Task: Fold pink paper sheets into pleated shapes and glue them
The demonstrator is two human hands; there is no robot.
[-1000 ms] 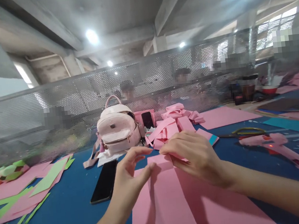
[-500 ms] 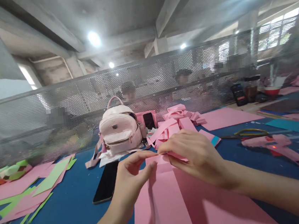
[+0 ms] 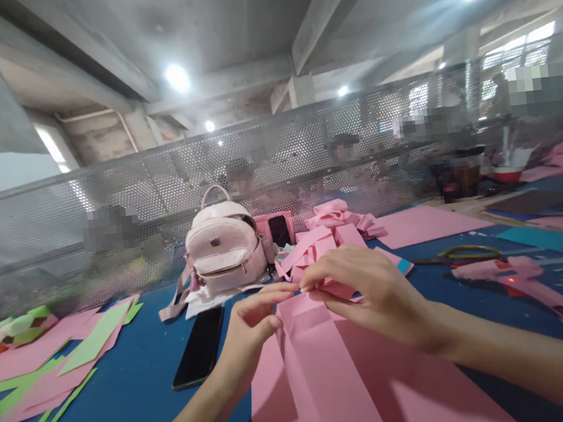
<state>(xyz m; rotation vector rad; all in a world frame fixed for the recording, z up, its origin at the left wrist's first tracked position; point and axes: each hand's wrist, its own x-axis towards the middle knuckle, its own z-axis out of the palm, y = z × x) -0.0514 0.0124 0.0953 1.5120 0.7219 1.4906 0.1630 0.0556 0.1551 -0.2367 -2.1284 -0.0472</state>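
My left hand (image 3: 252, 318) pinches the far left corner of a folded pink paper strip (image 3: 323, 374), thumb below and fingers above. At the strip's far edge, my right hand (image 3: 370, 292) holds it between thumb and bent fingers. A crease crosses the strip just in front of my fingertips. Under the strip lies a larger pink paper sheet (image 3: 431, 390), in the shadow of my right arm. Just beyond my right hand is a heap of folded pink paper pieces (image 3: 332, 216). A black phone (image 3: 198, 347) rests to the left of my left hand.
A white backpack (image 3: 224, 244) stands against a perforated metal screen (image 3: 158, 190). Pink and green paper sheets (image 3: 91, 338) spread over the left side of the blue table (image 3: 130, 401). To the right lie a pink glue gun (image 3: 525, 286) and scissors with yellow-green handles (image 3: 471, 251).
The strip's near end has swung a little to the right. My left thumb has shifted slightly left along the far edge, and the crease shows more. Both hands keep their grip.
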